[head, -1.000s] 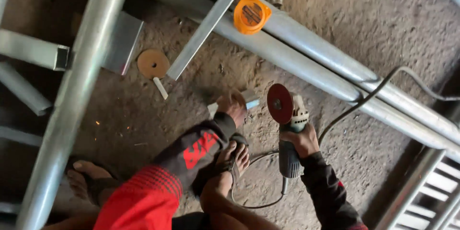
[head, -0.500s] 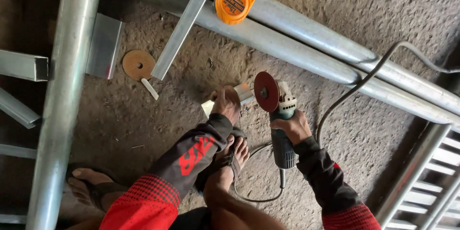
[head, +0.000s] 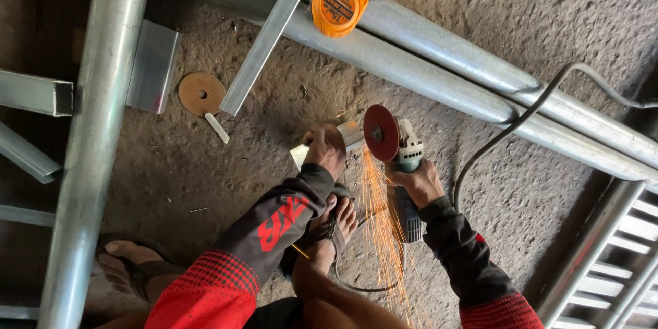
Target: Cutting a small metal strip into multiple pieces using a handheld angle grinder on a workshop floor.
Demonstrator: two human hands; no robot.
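I am crouched over a rough concrete floor [head: 548,14], looking down at my own hands. My left hand [head: 326,151] is clenched around a short piece of metal [head: 343,138], pinning it to the ground just beyond my sandalled foot [head: 329,223]. My right hand [head: 417,181] grips the body of an angle grinder [head: 401,178]; its red disc [head: 381,133] meets the right end of the metal piece, and orange sparks [head: 380,233] stream back toward me between my arms.

To do this well, I judge the piece must stay pressed flat, the disc square to it, and my left fingers clear of the wheel, which runs very close to them.

The grinder's grey cord [head: 521,116] loops away to the right and its slack curls under my forearm, near the spark stream. Long steel pipes [head: 439,55] lie just beyond the work, with an orange tape measure [head: 338,3] resting on them and a flat steel bar [head: 267,34] slanting across. A worn brown disc [head: 201,93] and a small white stick [head: 217,127] lie on the floor to the left. My other foot [head: 133,267] sits beside a big pipe [head: 96,144].
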